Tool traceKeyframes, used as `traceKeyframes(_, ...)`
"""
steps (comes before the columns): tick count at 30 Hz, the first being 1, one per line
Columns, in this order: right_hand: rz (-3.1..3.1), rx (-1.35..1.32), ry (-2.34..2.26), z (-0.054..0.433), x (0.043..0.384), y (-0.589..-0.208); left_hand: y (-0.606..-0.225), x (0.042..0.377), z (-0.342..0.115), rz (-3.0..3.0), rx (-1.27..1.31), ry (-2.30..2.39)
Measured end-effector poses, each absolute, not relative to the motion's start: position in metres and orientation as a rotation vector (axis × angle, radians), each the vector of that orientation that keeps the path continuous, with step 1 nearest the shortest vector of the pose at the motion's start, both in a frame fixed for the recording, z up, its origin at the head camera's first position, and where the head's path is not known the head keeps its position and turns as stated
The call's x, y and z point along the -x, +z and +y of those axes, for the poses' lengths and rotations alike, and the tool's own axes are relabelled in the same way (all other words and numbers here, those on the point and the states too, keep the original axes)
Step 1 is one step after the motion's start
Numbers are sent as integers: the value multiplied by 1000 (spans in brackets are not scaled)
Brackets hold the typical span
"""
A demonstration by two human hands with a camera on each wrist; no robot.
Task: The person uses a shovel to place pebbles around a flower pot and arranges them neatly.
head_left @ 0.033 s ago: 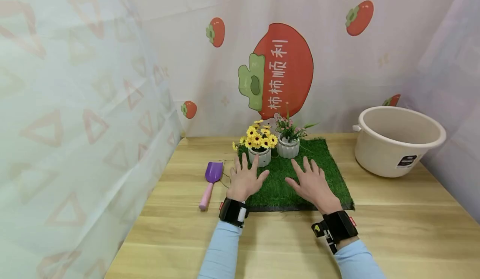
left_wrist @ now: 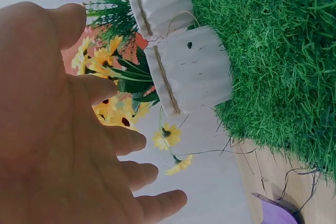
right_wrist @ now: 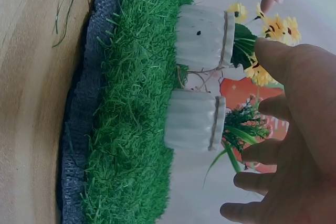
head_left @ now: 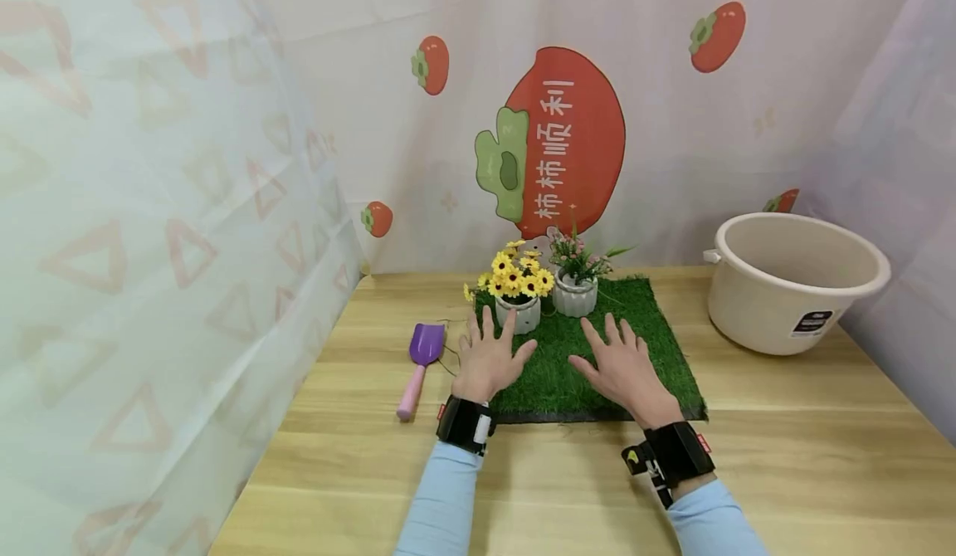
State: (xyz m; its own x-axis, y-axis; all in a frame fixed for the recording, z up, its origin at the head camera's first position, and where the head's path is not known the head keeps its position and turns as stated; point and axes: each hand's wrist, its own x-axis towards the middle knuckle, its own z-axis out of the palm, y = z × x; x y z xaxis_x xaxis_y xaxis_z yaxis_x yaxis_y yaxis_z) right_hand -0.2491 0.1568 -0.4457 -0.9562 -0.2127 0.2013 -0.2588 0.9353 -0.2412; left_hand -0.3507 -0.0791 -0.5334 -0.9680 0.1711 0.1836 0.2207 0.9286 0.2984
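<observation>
My left hand point(head_left: 487, 367) is held palm down with fingers spread, near the left edge of the green artificial grass mat point(head_left: 556, 377). Just beyond its fingertips, a white ribbed pot point(left_wrist: 195, 72) carries yellow daisy-like flowers point(head_left: 515, 275). On the other side, my right hand point(head_left: 626, 373) is likewise spread over the mat and holds nothing. A second white pot point(right_wrist: 193, 120), with small pink flowers and green leaves point(head_left: 575, 257), stands at the mat's back. Both wrist views show the palms raised off the grass, apart from the pots.
Left of the mat, a small shovel with a purple blade point(head_left: 427, 342) and pink handle point(head_left: 411, 394) lies on the wooden table point(head_left: 336, 465). A large beige bucket point(head_left: 758, 315) stands at the back right. Printed curtains point(head_left: 314, 124) enclose the table's back and sides.
</observation>
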Motion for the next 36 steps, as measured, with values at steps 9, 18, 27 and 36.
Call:
traceKeyframes(9,-2936,-333,461,159,248,-451,-427,278,-76,-3120,335,-584)
traceKeyframes(18,-2933,-306,484,173,248,-446,-468,312,-94,-3021,358,-659)
traceKeyframes(27,-2918,-332,489,173,250,-435,-409,270,-129,-3081,216,-602)
traceKeyframes(36,-2950,-314,489,177,254,-436,-415,276,-147,-3109,191,-612)
